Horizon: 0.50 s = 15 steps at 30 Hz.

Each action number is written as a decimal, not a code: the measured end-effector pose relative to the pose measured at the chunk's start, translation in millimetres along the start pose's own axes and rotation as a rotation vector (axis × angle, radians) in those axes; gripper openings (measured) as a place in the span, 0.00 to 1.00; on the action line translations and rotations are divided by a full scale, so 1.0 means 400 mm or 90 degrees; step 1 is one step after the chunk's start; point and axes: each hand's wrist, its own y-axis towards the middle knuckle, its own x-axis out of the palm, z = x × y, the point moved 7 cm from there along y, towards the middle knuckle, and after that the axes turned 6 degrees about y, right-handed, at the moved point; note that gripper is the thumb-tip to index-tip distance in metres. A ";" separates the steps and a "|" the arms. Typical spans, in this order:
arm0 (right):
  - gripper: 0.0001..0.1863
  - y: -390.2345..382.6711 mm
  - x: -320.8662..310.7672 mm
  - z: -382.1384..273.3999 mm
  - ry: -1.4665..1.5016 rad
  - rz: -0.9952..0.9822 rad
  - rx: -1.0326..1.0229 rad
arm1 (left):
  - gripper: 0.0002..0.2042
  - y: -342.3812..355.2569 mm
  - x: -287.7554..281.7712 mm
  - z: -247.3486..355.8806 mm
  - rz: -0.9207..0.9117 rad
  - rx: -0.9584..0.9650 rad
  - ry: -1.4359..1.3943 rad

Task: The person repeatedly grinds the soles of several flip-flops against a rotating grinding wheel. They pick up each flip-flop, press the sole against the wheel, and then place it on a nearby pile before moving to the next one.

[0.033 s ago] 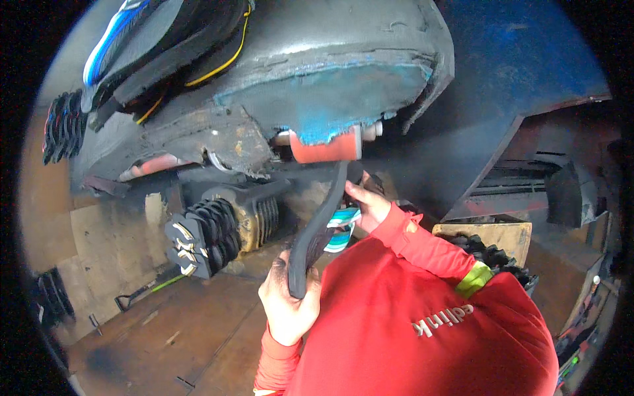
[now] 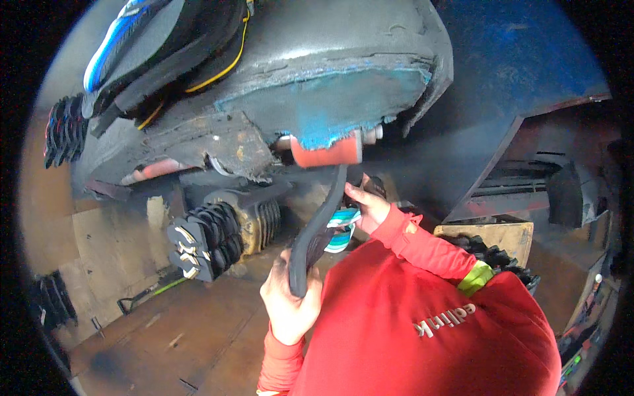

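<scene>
From where I stand, the person has a long black sole (image 2: pixel 316 224) in both hands, held edge-on, slanting up in front of the red shirt (image 2: pixel 422 317). The left hand (image 2: pixel 292 307) is closed around its lower end, thumb on one side and fingers on the other. The right hand (image 2: pixel 370 204) pinches it higher up, fingers bent in close. The sole's upper end sits right at the underside of an orange-red roller (image 2: pixel 327 150); whether they actually touch is hard to judge from this angle. Striped teal-and-white straps (image 2: pixel 340 231) show between the sole and the right wrist. Above the roller hangs a ragged teal cloth (image 2: pixel 330 99), and well off to the left black sandals (image 2: pixel 208 241) are stacked in a row.
</scene>
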 end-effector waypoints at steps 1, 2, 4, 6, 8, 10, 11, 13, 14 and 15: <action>0.17 0.013 -0.003 0.015 -0.006 0.022 0.036 | 0.18 0.024 0.017 -0.025 -0.014 -0.033 0.030; 0.17 0.035 -0.013 0.018 0.002 0.058 0.080 | 0.18 0.054 0.040 -0.049 -0.013 -0.050 0.050; 0.17 0.072 -0.040 0.033 0.008 0.170 0.133 | 0.17 0.078 0.067 -0.097 -0.047 -0.122 0.041; 0.19 0.087 -0.033 0.053 0.001 0.148 0.172 | 0.17 0.065 0.057 -0.109 -0.014 -0.120 0.011; 0.18 0.080 -0.030 0.057 -0.036 0.130 0.151 | 0.17 0.020 0.043 -0.118 -0.036 -0.168 -0.024; 0.17 0.047 -0.003 0.076 0.025 0.042 0.197 | 0.18 -0.025 0.022 -0.097 -0.025 -0.132 0.003; 0.17 0.034 -0.001 0.072 0.030 0.041 0.201 | 0.18 -0.037 0.016 -0.087 -0.009 -0.101 0.014; 0.18 0.016 0.013 0.067 0.011 0.003 0.186 | 0.19 -0.070 0.003 -0.087 -0.002 -0.124 0.001; 0.20 0.007 0.021 0.065 0.012 -0.020 0.165 | 0.19 -0.085 -0.005 -0.082 0.004 -0.124 -0.003; 0.21 0.004 0.020 0.057 -0.015 -0.015 0.117 | 0.19 -0.099 -0.010 -0.082 0.006 -0.139 0.002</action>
